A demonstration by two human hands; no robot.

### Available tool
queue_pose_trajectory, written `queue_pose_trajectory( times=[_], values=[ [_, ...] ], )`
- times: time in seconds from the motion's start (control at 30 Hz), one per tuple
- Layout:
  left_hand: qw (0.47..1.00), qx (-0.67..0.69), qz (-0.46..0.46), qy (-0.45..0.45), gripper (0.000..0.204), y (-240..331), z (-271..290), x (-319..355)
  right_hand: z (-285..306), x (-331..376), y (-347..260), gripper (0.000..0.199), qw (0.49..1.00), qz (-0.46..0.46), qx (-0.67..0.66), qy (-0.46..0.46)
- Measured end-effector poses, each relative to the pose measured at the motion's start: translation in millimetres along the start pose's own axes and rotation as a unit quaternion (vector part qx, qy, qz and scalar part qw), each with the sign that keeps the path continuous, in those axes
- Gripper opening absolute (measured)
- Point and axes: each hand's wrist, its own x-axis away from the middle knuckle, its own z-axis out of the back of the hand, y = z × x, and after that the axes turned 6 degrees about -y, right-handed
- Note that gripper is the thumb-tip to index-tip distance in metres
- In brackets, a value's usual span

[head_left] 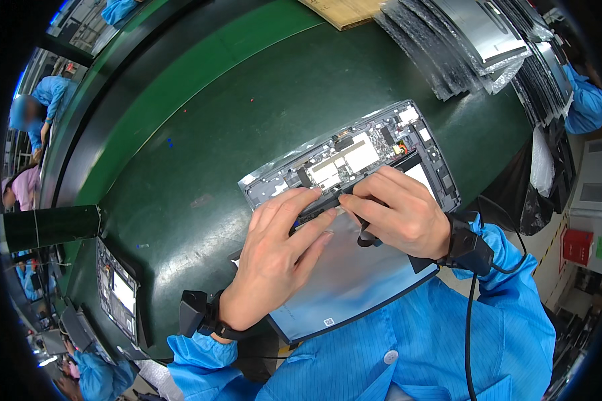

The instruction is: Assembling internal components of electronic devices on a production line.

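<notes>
In front of me lies an opened laptop base (pixel 348 157) with its circuit board bare, set at a slant on the green table. Its display panel (pixel 354 294) spreads from the base toward my body, pale side up. My left hand (pixel 274 250) rests at the seam between the two, fingers stretched and apart, fingertips touching the base's near edge. Across from it, my right hand (pixel 405 214) is closed in a pinch at the same edge. What its fingertips hold is too small to make out. A dark curled strip (pixel 366 237) shows just beneath those fingers.
On the green table (pixel 201 160), another opened laptop base (pixel 119 294) lies at the left edge. Stacked metallic panels in bubble wrap (pixel 448 47) stand at the far right, beside a cardboard piece (pixel 344 10). A dark cable (pixel 471 334) runs from my right wrist. Co-workers sit around the edges.
</notes>
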Motion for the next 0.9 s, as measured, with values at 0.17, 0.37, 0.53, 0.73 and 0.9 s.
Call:
queue_pose_trajectory(
  times=[0.17, 0.37, 0.53, 0.73, 0.9],
  values=[
    [1.000, 0.003, 0.003, -0.002, 0.034, 0.4, 0.4, -0.3, 0.3, -1.1, -0.8, 0.032, 1.000, -0.011, 0.002, 0.000],
    [1.000, -0.001, -0.004, -0.003, 0.034, 0.4, 1.2, -0.6, 1.9, -2.4, 0.8, 0.035, 1.000, -0.013, -0.014, 0.019],
    [1.000, 0.005, 0.004, -0.003, 0.034, 1.4, 1.4, -0.5, 2.3, -1.1, 2.7, 0.036, 1.000, -0.010, -0.024, 0.008],
    [1.000, 0.004, 0.005, -0.001, 0.033, 0.8, 1.2, -0.1, 2.5, -0.7, 2.0, 0.034, 1.000, -0.012, -0.023, 0.001],
    [1.000, 0.010, 0.001, -0.002, 0.033, -0.2, 1.1, -0.3, 3.6, -0.9, 0.0, 0.034, 1.000, -0.019, -0.017, -0.010]
  ],
)
